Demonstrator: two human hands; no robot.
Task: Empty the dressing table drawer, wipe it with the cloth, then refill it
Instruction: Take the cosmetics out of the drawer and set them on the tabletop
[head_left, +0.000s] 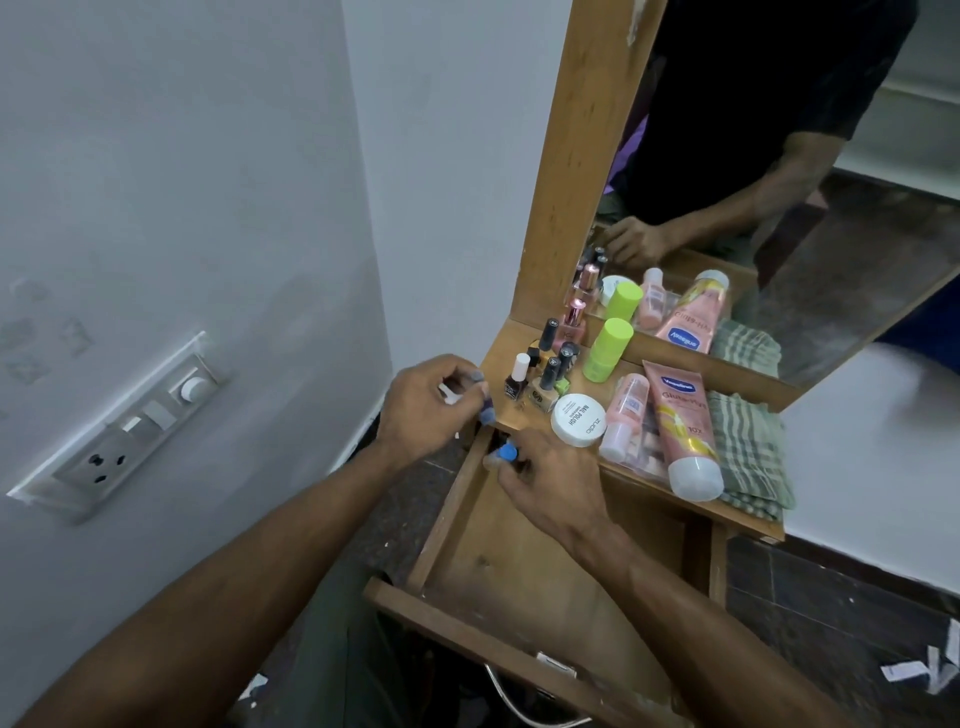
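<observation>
The wooden drawer (519, 571) is pulled out below the dressing table top (753, 519), its visible floor bare. My left hand (426, 405) pinches a small blue-capped item (487, 413) at the table's left edge. My right hand (550, 483) reaches into the drawer's far left corner and grips another blue-capped item (506, 453). On the top stand several nail polish bottles (545, 374), a green tube (608, 349), a white nail polish remover jar (578, 420), a pink bottle (626, 415) and a pink Vaseline tube (685, 431). A folded green checked cloth (748, 452) lies at the right.
A mirror (779, 156) in a wooden frame rises behind the table and reflects a person. A switch and socket panel (130, 431) sits on the left wall. Paper scraps (930, 670) lie on the dark floor at the right. A metal handle (519, 701) hangs below the drawer front.
</observation>
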